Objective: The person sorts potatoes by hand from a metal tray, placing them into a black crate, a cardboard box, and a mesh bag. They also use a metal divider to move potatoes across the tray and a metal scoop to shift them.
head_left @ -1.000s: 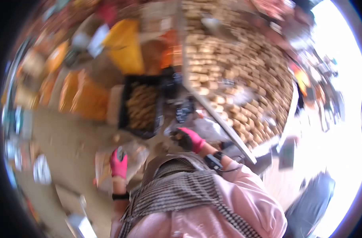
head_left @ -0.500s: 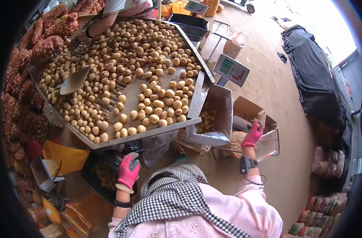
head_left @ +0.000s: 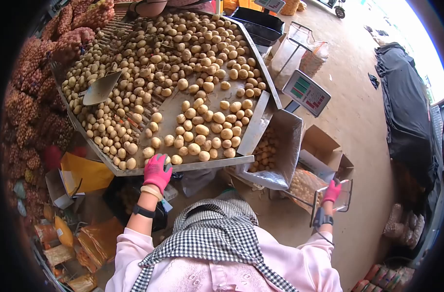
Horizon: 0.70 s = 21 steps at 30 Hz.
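At the near edge of the sorting table (head_left: 198, 164) is my left hand (head_left: 157, 171), in a pink and grey glove, its fingers over the rim beside some potatoes; whether it holds one is hidden. Over on the right, my right hand (head_left: 332, 191), also gloved in pink, is at the wire-framed mesh bag of potatoes (head_left: 304, 185); its fingers are too small and partly hidden to read. Many potatoes (head_left: 201, 129) cover the table. A metal scoop (head_left: 101, 89) lies among them at the left.
A silver-lined bin (head_left: 286, 146) holding potatoes joins the table's right corner, with a digital scale (head_left: 307, 92) above it. Open cardboard boxes (head_left: 321, 141) stand to its right. Another person's arm (head_left: 151, 8) reaches in at the top. Full mesh sacks (head_left: 27, 107) line the left.
My left hand has moved up onto the table's near rim. My right hand has moved down and right, from the cardboard box to the wire-framed bag. The whole view has shifted.
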Available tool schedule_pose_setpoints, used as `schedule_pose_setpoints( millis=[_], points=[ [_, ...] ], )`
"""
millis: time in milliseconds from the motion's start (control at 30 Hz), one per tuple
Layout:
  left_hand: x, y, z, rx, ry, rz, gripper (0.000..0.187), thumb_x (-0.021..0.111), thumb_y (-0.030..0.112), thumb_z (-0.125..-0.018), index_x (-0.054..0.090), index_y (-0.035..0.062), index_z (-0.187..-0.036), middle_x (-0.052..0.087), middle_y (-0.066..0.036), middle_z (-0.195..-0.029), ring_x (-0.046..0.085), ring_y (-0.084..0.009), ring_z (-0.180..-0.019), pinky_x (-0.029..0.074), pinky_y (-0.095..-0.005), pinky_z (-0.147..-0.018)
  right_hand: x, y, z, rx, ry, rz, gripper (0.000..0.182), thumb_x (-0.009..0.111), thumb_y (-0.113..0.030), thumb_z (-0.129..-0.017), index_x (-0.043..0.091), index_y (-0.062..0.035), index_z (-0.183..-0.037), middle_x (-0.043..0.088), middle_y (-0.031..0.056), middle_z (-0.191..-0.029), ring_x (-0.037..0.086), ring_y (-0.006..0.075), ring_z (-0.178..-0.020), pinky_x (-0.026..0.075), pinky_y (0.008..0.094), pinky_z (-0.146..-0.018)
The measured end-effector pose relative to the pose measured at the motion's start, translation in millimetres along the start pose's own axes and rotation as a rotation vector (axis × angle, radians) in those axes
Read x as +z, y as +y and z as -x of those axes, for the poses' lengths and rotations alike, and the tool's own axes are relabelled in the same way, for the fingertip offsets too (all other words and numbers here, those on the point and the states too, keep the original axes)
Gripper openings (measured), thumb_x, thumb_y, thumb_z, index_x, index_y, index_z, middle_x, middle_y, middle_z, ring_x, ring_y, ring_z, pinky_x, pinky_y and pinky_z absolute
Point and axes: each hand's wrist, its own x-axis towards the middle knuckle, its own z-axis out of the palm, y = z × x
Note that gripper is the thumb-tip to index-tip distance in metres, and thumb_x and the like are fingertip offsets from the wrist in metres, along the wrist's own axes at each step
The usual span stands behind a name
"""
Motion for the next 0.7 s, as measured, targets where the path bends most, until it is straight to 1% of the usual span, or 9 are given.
schedule_pose_setpoints(
  millis=[33, 133, 300, 433, 467, 567, 633, 667, 700],
  points=[
    [6, 4, -5, -0.015, 0.02, -0.045, 0.059, 0.072, 0.033, -0.079, 0.054, 0.0152, -0.132, 0.053, -0.013, -0.13, 0.051, -0.0335, -0.121, 0.043, -0.0435, -0.101, 37, -69, 39, -0.049, -0.224, 0.072, 0.042, 0.068, -0.008, -0.086, 0.057, 0.0015, -0.126, 0.062, 0.0143, -0.121, 0.06, 0.0225, -0.106, 0.049, 0.0324, -0.091],
    [-2, 42, -27, -0.148, -0.145, -0.115, 0.073, 0.075, 0.037, -0.078, 0.044, 0.0154, -0.14, 0.049, -0.014, -0.136, 0.048, -0.0374, -0.125, 0.042, -0.0471, -0.102, 132, -215, 119, -0.359, -0.736, -0.067, 0.042, 0.069, -0.009, -0.084, 0.059, -0.0028, -0.125, 0.062, 0.013, -0.124, 0.062, 0.0224, -0.11, 0.05, 0.033, -0.094],
    [33, 49, -53, -0.183, -0.097, 0.195, 0.077, 0.08, 0.03, -0.076, 0.043, 0.0097, -0.14, 0.045, -0.016, -0.14, 0.045, -0.0371, -0.129, 0.042, -0.0456, -0.106, 261, -341, 186, -0.852, -0.94, -0.123, 0.046, 0.071, -0.012, -0.083, 0.057, -0.0074, -0.127, 0.063, 0.0145, -0.12, 0.064, 0.0298, -0.106, 0.052, 0.0372, -0.09],
    [35, 62, -32, -0.166, 0.172, 0.341, 0.067, 0.08, 0.024, -0.076, 0.051, 0.0067, -0.135, 0.049, -0.018, -0.136, 0.052, -0.0338, -0.123, 0.043, -0.0415, -0.106, 341, -384, 201, -0.921, -1.126, 0.523, 0.062, 0.072, -0.037, -0.08, 0.052, -0.0103, -0.131, 0.057, 0.0138, -0.128, 0.062, 0.0342, -0.106, 0.051, 0.0444, -0.088],
    [26, 71, -26, -0.202, 0.183, 0.607, 0.064, 0.078, 0.023, -0.079, 0.052, 0.0062, -0.134, 0.051, -0.017, -0.133, 0.055, -0.0309, -0.118, 0.045, -0.039, -0.103, 351, -395, 198, -0.938, -1.221, 0.599, 0.066, 0.073, -0.04, -0.077, 0.051, -0.0105, -0.133, 0.055, 0.0133, -0.131, 0.062, 0.0339, -0.106, 0.051, 0.0447, -0.087],
    [30, 87, -25, -0.264, 0.196, 1.046, 0.05, 0.072, 0.015, -0.086, 0.054, 0.004, -0.132, 0.057, -0.013, -0.126, 0.062, -0.0212, -0.105, 0.051, -0.0325, -0.093, 353, -412, 187, -0.87, -1.359, 0.302, 0.061, 0.073, -0.039, -0.08, 0.055, -0.0053, -0.127, 0.068, 0.0151, -0.101, 0.067, 0.0297, -0.095, 0.054, 0.0427, -0.079],
    [31, 94, -36, -0.251, 0.113, 1.576, 0.046, 0.059, 0.03, -0.097, 0.051, 0.0083, -0.137, 0.058, -0.008, -0.124, 0.062, -0.0202, -0.1, 0.053, -0.0295, -0.086, 323, -435, 178, -0.003, -1.909, -0.093, 0.05, 0.067, -0.034, -0.091, 0.055, -0.0023, -0.128, 0.07, 0.0084, -0.099, 0.064, 0.0145, -0.09, 0.053, 0.0295, -0.078],
    [1, 108, -38, -0.456, -0.087, 2.141, 0.048, 0.052, 0.036, -0.1, 0.048, 0.0094, -0.14, 0.06, -0.01, -0.122, 0.062, -0.0209, -0.1, 0.054, -0.0282, -0.08, 319, -421, 178, -0.28, -1.841, -0.174, 0.046, 0.066, -0.031, -0.092, 0.055, -0.0048, -0.129, 0.069, 0.0085, -0.1, 0.065, 0.0175, -0.091, 0.053, 0.0314, -0.079],
    [6, 104, -39, -0.459, -0.079, 2.149, 0.048, 0.052, 0.036, -0.1, 0.048, 0.0094, -0.14, 0.06, -0.01, -0.122, 0.062, -0.0209, -0.1, 0.054, -0.0282, -0.08, 314, -407, 179, -0.553, -1.75, -0.257, 0.043, 0.064, -0.027, -0.092, 0.055, -0.0073, -0.129, 0.068, 0.0087, -0.102, 0.066, 0.0206, -0.093, 0.054, 0.0332, -0.08]
  ],
)
